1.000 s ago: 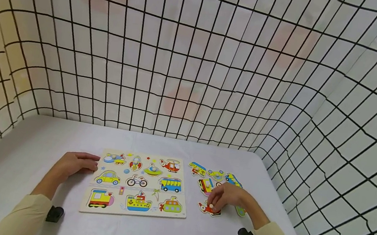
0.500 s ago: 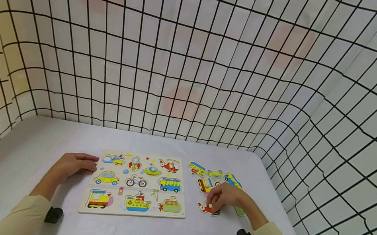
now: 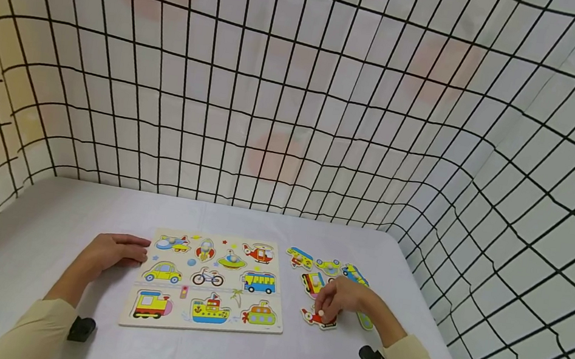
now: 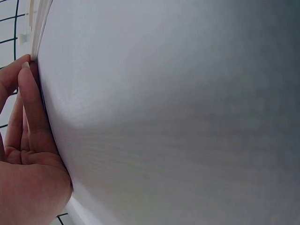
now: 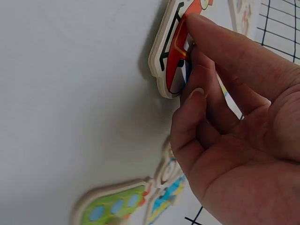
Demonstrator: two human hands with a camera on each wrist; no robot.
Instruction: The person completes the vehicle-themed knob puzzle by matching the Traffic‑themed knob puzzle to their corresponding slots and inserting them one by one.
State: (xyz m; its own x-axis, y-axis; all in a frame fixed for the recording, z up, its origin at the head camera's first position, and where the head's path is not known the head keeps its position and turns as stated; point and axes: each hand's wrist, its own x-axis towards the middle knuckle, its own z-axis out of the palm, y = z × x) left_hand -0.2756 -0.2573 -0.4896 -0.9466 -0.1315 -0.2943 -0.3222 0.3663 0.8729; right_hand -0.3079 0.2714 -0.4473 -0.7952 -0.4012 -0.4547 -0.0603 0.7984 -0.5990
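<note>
A wooden puzzle board point(image 3: 179, 314) with printed vehicles lies flat on the white table. My left hand point(image 3: 108, 252) rests at its left edge, fingers stretched out and fingertips right at the rim. In the left wrist view that hand point(image 4: 30, 136) lies low beside the tabletop. Right of the board, my right hand point(image 3: 348, 298) pinches a red helicopter puzzle piece point(image 3: 326, 325) between thumb and fingers. A white knob shows at the fingertips. In the right wrist view the helicopter piece point(image 5: 171, 61) stands tilted, its far part out of frame.
Loose puzzle pieces lie beyond and beside the right hand: a yellow car point(image 3: 328, 266), a blue bus point(image 3: 354, 273), a train point(image 3: 312, 283) and a green piece point(image 3: 365, 321) partly behind the wrist. Black grid netting point(image 3: 284, 124) before white cloth encloses the table's back and sides.
Both hands stay almost in place. My right wrist has shifted very slightly to the left, with the fingers still at the helicopter piece.
</note>
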